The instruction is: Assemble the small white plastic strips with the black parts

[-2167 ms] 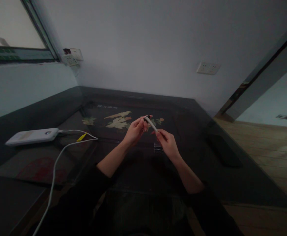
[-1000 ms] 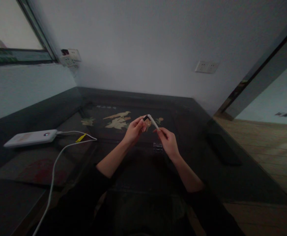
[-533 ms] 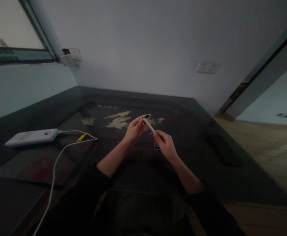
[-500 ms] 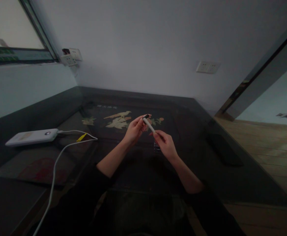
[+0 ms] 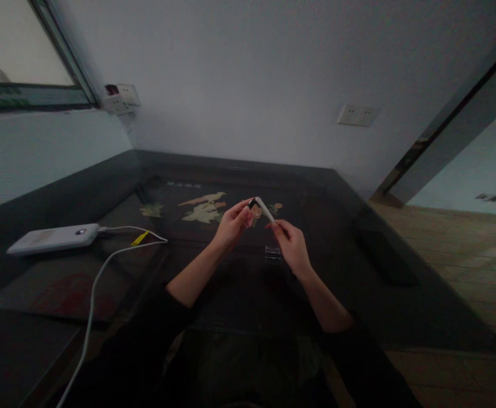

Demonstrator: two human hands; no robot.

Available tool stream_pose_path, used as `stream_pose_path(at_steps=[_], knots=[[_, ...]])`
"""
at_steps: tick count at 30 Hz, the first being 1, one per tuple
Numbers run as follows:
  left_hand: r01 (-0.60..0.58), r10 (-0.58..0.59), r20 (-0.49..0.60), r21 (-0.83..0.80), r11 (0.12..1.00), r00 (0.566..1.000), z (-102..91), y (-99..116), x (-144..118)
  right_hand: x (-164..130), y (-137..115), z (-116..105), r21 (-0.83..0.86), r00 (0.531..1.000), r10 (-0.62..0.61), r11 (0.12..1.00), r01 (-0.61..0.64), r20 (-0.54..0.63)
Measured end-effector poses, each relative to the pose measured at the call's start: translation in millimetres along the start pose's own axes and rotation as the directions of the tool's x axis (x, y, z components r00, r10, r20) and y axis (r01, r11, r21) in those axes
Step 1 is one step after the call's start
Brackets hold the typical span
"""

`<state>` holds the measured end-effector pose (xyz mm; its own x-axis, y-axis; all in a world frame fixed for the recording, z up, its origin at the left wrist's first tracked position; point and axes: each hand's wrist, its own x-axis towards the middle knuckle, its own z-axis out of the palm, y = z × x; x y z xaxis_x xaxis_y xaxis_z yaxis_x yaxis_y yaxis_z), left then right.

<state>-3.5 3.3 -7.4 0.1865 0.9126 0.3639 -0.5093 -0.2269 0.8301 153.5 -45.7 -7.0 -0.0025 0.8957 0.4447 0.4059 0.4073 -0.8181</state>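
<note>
Right hand (image 5: 291,245) pinches the lower end of a slim white pen-like stick (image 5: 265,211) between thumb and fingertips, the remaining fingers curled loosely; the stick rises up and to the left from that grip. Left hand (image 5: 232,225) meets it at the upper end, where thumb and forefinger close on a small dark cap or tip (image 5: 252,203); whether that dark piece is seated on the stick or just off it cannot be told in the dim light. Holding the stick at both ends, raised clear of the surface and between the two hands, steadies it and keeps the dark end in the line of sight. Directly below the right hand a small clear ridged item (image 5: 273,254) lies on the dark glass-topped table (image 5: 401,306), whose glass covers a panel with a pale bird-and-flower design (image 5: 201,208). At the left of the table a white power bank (image 5: 52,238) lies flat, with a white cable (image 5: 99,277) running from it toward the near edge and a yellow tag (image 5: 140,238) on the cable near it. Behind stands a plain light wall with a socket plate (image 5: 357,115), a second socket cluster (image 5: 119,97) by the window frame (image 5: 31,95). Wood flooring (image 5: 456,249) and a doorway lie to the right.
</note>
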Motion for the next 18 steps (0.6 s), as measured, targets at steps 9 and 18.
stream_pose_path(at_steps=[9, 18], knots=[[0.001, 0.0, 0.027, -0.028, 1.0, 1.0, 2.2, 4.3, -0.1, -2.9, -3.2, 2.8, 0.082, 0.995, 0.019, 0.996, -0.026, 0.095], [0.02, -0.019, 0.027, -0.058, 0.998, 0.999, 4.2, 5.2, 0.3, -3.6, -3.5, 3.0, 0.098, 0.991, 0.025, 0.994, -0.038, 0.133]])
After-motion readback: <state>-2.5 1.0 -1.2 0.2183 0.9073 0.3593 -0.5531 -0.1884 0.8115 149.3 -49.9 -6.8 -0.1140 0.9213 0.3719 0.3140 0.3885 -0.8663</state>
